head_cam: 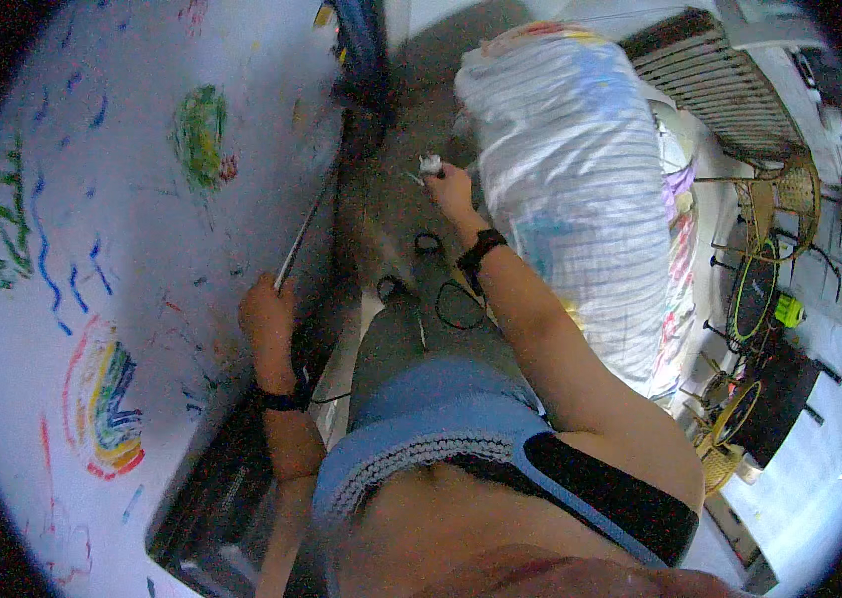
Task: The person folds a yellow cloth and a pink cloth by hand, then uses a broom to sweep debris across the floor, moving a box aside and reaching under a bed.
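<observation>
Near the wall covered in drawings, my left hand (268, 318) is closed around the lower end of a thin, pale rod (305, 235), which slants up and away towards a dark object. Lower on the same side stands a dark, glossy case or panel (219, 508), beside my left forearm. My right hand (452, 190) grips a small white object (430, 164), whose exact kind I cannot tell, over the dim floor. Both wrists wear black bands. A thin dark cord (458, 306) loops below my right wrist, in front of my legs.
A bed or padded surface with a striped, colour-stained cover (578, 202) lies close on the right. Past it are a slatted wooden piece (720, 82), wicker chairs (772, 202) and a black table (780, 396). The wall (152, 247) stands close on the left.
</observation>
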Available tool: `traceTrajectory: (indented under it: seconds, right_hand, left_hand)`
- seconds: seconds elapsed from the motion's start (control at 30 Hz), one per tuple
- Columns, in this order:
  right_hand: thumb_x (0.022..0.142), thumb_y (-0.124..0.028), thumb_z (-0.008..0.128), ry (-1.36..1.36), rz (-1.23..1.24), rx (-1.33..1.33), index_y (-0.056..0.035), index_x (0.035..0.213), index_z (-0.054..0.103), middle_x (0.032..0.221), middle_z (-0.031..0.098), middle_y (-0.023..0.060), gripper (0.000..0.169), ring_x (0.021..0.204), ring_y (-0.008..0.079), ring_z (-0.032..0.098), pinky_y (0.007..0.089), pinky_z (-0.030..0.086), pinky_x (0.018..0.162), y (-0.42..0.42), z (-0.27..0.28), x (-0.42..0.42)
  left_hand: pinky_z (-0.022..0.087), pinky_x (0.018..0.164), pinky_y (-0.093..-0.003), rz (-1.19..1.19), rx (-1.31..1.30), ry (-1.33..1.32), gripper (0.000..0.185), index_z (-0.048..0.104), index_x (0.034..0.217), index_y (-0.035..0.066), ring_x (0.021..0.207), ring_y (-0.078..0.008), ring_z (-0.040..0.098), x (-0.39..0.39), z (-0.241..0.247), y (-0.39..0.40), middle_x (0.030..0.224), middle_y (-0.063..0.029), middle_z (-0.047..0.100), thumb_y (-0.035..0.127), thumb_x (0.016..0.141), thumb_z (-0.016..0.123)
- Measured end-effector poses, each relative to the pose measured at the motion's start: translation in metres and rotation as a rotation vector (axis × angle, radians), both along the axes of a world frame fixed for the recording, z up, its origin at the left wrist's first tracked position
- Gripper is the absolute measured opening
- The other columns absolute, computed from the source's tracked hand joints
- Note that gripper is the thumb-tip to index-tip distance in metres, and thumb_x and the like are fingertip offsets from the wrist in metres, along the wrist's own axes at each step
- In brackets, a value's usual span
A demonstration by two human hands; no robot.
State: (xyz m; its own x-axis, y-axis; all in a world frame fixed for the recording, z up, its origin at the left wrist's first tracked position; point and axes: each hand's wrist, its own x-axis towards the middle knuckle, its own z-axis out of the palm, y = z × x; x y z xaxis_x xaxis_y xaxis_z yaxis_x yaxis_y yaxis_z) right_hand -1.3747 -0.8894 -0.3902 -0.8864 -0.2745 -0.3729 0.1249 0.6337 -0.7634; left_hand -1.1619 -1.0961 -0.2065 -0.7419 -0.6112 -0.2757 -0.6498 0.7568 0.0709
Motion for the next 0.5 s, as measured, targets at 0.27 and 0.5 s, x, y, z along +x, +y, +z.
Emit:
traceTrajectory:
  seconds: [0.27,0.5]
  right_hand:
    - [0.079,-0.009,0.052,-0.101,-0.395,-0.945,0.0001,0.086,0.053,0.074,0.059,0.0109,0.011,0.065,0.0201,0.06,0.031,0.049,0.059,-0.028,0.146,-0.153]
    - [0.081,-0.006,0.048,0.178,-0.631,-1.466,-0.0016,0.093,0.049,0.086,0.057,0.0111,0.013,0.078,0.0226,0.057,0.0386,0.05,0.064,0.007,0.213,-0.256]
  left_hand:
    - [0.043,0.062,-0.044,-0.202,-0.154,0.012,0.027,0.056,0.072,0.002,0.069,-0.036,0.055,-0.064,0.04,-0.01,0.071,-0.0177,0.057,0.028,0.073,0.059]
    - [0.042,0.065,-0.0448,-0.309,-0.083,0.007,0.03,0.058,0.075,0.001,0.07,-0.037,0.055,-0.135,0.049,-0.024,0.075,-0.0195,0.058,0.03,0.071,0.06]
